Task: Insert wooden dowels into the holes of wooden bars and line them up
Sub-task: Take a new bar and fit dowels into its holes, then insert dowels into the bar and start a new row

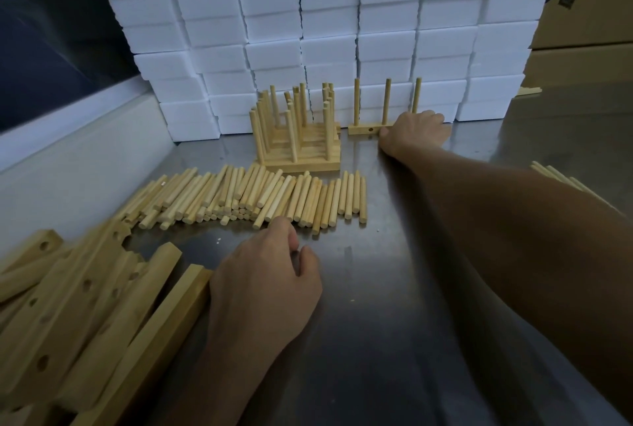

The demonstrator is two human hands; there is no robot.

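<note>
A wooden bar [363, 130] with three upright dowels stands at the back against the foam wall. My right hand [416, 134] grips its right end, with the thumb on the bar's front face. To its left, several finished bars with dowels [301, 148] are lined up in a tight row. A long spread of loose dowels [246, 196] lies across the middle of the table. My left hand [267, 285] rests near the dowels' front ends with loosely curled fingers, holding nothing I can see. Empty drilled bars [78, 316] are piled at the lower left.
A wall of white foam blocks [325, 21] closes off the back. Cardboard boxes [582, 14] stand at the right rear. A few more dowels [561, 179] lie right of my right forearm. The steel table [376, 323] shows in front, a white ledge [68, 158] runs along the left.
</note>
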